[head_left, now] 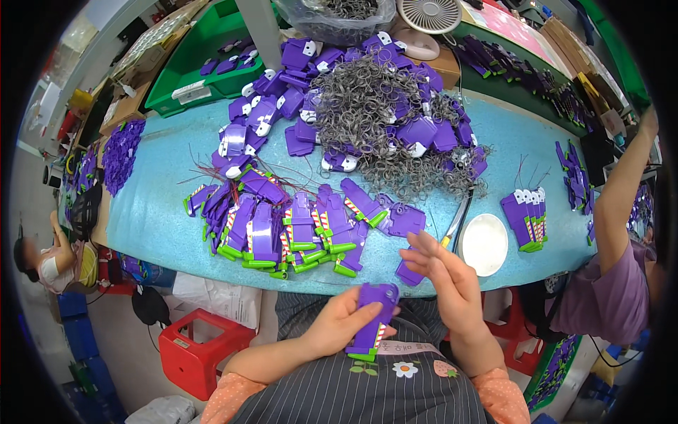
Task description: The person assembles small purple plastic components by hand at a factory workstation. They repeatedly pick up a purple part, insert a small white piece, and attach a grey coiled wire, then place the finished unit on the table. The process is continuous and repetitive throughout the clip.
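My left hand (pixel 345 321) grips a purple plastic part (pixel 371 318) with a green end and a red-and-white striped edge, held over my lap in front of the table edge. To its right, my right hand (pixel 452 286) is raised with its fingers stretched out and nothing visible in it. Behind its fingertips, a flat purple piece (pixel 409 273) lies at the table's front edge. Several similar purple parts with green ends (pixel 265 233) are heaped at the front left. Next to them rests a loose purple plate (pixel 407 220).
Curly grey wire pieces (pixel 367 106) cover a pile of purple-and-white parts (pixel 265 113) at the back. A white round dish (pixel 483 244) stands right, beside a row of purple parts (pixel 526 219). A green bin (pixel 162 88), red stool (pixel 201 353) and a co-worker's arm (pixel 618 184) flank the table.
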### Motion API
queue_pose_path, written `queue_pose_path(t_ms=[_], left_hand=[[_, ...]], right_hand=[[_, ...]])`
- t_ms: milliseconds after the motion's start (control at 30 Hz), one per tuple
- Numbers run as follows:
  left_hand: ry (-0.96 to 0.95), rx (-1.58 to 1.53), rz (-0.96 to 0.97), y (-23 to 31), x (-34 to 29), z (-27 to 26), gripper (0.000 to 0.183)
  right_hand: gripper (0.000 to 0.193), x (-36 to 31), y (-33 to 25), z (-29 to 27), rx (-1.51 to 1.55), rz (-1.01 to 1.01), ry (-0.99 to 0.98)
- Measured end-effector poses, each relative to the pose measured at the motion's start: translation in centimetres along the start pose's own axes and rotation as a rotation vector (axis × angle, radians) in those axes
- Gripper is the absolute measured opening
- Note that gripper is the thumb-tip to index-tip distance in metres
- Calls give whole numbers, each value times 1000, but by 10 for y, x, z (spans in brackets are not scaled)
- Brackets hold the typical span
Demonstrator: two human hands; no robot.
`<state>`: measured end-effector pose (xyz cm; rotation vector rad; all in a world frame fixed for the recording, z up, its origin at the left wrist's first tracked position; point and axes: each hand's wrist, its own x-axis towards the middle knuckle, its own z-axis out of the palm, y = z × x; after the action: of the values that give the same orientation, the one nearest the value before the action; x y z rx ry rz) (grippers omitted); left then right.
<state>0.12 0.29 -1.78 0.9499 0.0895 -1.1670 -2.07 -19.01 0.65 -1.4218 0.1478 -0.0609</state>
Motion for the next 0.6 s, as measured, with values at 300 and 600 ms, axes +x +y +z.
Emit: queue_pose_path(t_ms=[300, 600], left_hand=[[-107, -309, -74, -17, 17, -12, 30], [71, 33, 506, 8, -6, 11, 30]], right_hand=[[20, 3, -4, 33, -239, -424, 247], [23, -7, -4, 25, -855, -796, 126]])
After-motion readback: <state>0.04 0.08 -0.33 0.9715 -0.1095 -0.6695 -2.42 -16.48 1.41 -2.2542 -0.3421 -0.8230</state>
